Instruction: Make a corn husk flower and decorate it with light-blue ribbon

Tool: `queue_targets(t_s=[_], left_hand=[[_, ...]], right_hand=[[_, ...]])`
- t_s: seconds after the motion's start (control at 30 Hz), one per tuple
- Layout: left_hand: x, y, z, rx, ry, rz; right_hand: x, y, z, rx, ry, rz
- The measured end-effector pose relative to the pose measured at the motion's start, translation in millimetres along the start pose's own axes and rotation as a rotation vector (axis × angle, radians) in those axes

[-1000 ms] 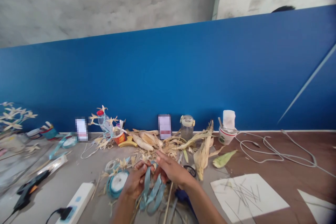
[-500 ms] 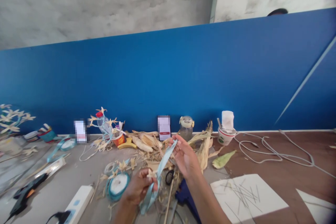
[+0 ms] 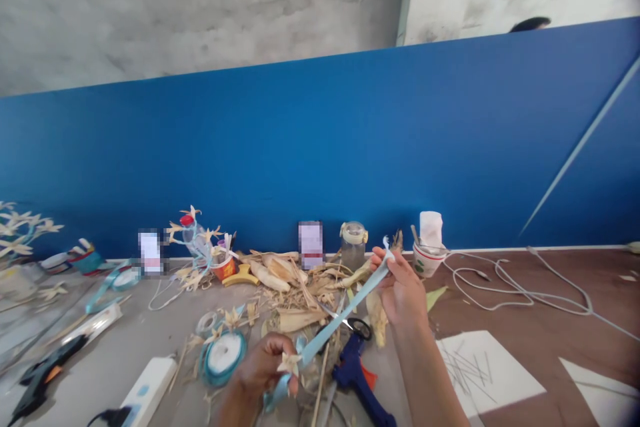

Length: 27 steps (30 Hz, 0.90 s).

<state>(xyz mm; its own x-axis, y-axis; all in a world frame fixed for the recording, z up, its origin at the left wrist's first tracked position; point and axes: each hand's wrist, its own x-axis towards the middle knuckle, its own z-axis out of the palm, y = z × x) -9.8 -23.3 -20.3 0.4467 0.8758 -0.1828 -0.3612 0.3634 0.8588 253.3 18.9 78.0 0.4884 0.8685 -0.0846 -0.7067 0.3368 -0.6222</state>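
My left hand (image 3: 264, 369) is closed low in the middle, pinching a small straw-coloured husk flower (image 3: 289, 363) together with one end of a light blue ribbon (image 3: 340, 315). The ribbon runs taut up and to the right. My right hand (image 3: 400, 288) is closed on its far end, raised above the pile of dry corn husks (image 3: 300, 280). A ribbon spool (image 3: 223, 352) lies just left of my left hand. Scissors (image 3: 356, 327) and a blue glue gun (image 3: 356, 373) lie below the stretched ribbon.
A white power strip (image 3: 147, 383) and a black glue gun (image 3: 43, 367) lie at the left. A glass jar (image 3: 353, 243), a cup (image 3: 426, 257), white cables (image 3: 520, 283) and paper sheets with thin wires (image 3: 487, 370) are at the right. A blue partition (image 3: 320, 147) backs the table.
My right hand has drawn the ribbon up and to the right, pulling it from slack loops into a straight line. My left hand stayed low, holding the flower and ribbon end.
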Motion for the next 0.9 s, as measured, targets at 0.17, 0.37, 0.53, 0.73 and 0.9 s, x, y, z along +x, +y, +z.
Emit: queue_targets(t_s=[0.17,0.37,0.53,0.73,0.9], left_hand=[[7,13,10.6,-0.026,0.025,0.008],[18,30,9.2,-0.151,0.289,0.165],[13,32,12.7,-0.270,0.234,0.222],[10,28,21.2,-0.318,0.195,0.262],[13,27,17.9,-0.287,0.241,0.296]], right_hand=[[5,-14,-7,0.024,-0.046,-0.033],[-8,-17,1,-0.172,-0.236,-0.063],[-28,1,12,-0.590,-0.490,0.082],[-56,41,23,-1.090,-0.828,0.075],[-65,55,24,-1.242,-0.887,0.084]])
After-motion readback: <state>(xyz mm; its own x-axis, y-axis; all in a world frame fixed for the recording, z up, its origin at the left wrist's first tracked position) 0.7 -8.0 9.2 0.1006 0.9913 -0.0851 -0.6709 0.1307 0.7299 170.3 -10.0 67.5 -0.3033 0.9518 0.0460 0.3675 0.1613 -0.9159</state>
